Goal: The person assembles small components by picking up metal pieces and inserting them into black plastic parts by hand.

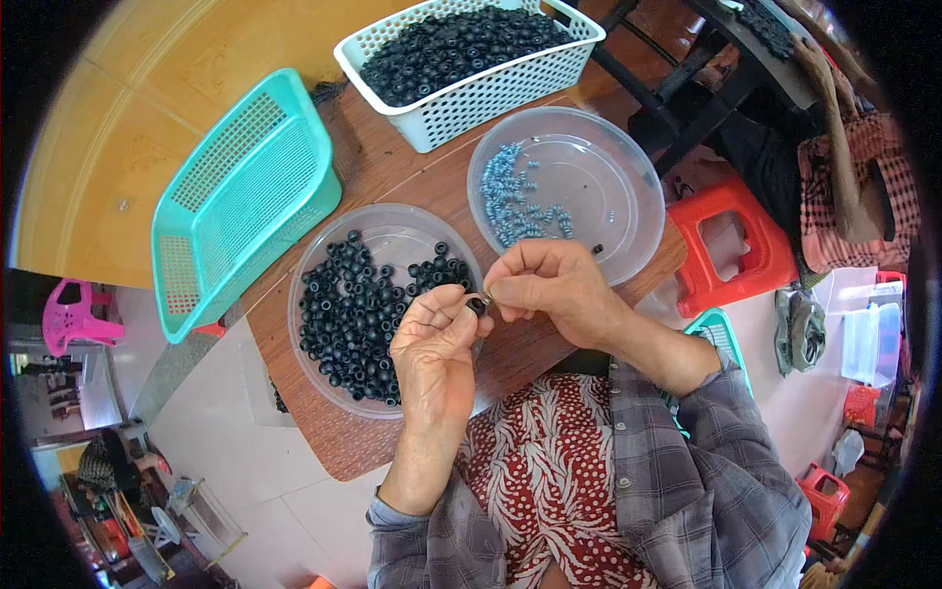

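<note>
My left hand (434, 344) pinches a small round black hollow piece (478, 305) between thumb and fingers, its opening facing toward me. The fingertips of my right hand (554, 288) are closed right beside that piece; whatever they grip is too small to make out. Under and left of my left hand, a clear round tub (312, 379) holds many loose black pieces (350, 319) of the same kind. Beyond my right hand, another clear tub (628, 196) contains small bluish metal springs (510, 201), mostly heaped at its left side.
A white perforated basket (471, 116) full of black pieces stands at the far edge of the wooden table (339, 452). An elongated turquoise basket (245, 231) sits at the left. A red stool (741, 250) is to the right, with another person's arm (844, 147) farther off.
</note>
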The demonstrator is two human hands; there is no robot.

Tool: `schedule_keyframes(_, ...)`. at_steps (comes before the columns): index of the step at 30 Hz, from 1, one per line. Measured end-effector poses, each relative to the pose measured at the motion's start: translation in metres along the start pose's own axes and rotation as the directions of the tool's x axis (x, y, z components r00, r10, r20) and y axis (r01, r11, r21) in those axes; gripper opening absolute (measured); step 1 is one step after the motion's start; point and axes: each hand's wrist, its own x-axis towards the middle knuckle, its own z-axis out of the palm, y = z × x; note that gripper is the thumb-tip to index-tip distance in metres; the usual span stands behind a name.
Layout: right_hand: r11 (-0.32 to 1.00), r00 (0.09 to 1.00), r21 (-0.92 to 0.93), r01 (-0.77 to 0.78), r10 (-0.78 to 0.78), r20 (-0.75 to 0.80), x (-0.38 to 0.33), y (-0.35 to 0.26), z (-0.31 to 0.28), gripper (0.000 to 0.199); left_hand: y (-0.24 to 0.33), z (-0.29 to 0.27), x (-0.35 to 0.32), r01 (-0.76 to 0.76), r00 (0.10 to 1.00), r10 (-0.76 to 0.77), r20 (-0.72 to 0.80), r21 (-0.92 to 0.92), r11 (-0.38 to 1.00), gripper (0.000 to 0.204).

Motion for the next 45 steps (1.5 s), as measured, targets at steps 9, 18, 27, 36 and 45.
schedule_keyframes(9, 0.99, 0.99, -0.037, 0.138, -0.138, 0.015, -0.003, 0.014, 0.016, 0.013, -0.004, -0.007, -0.004, 0.01, 0.999, -0.014, -0.046, -0.077, 0.997, 0.02)
schedule_keyframes(18, 0.989, 0.991, -0.053, 0.136, -0.136, 0.008, -0.003, 0.014, 0.017, 0.012, -0.004, -0.007, -0.006, -0.025, 0.997, 0.02, -0.072, -0.061, 0.998, 0.023)
schedule_keyframes(27, 0.95, 0.987, -0.274, 0.15, -0.158, -0.008, -0.003, 0.009, 0.017, 0.011, -0.007, -0.001, -0.008, -0.183, 0.98, 0.189, -0.064, 0.08, 0.98, 0.023)
schedule_keyframes(36, 0.98, 1.0, -0.2, 0.009, -0.011, -0.011, -0.008, 0.006, -0.002, 0.01, -0.01, 0.0, -0.009, -0.167, 0.986, 0.164, 0.035, 0.126, 0.978, 0.022)
schedule_keyframes(45, 0.214, 0.927, -0.971, 0.111, -0.374, 0.024, -0.014, -0.035, -0.104, 0.014, -0.006, -0.01, -0.003, -0.025, 0.992, 0.037, 0.118, -0.1, 0.995, 0.018)
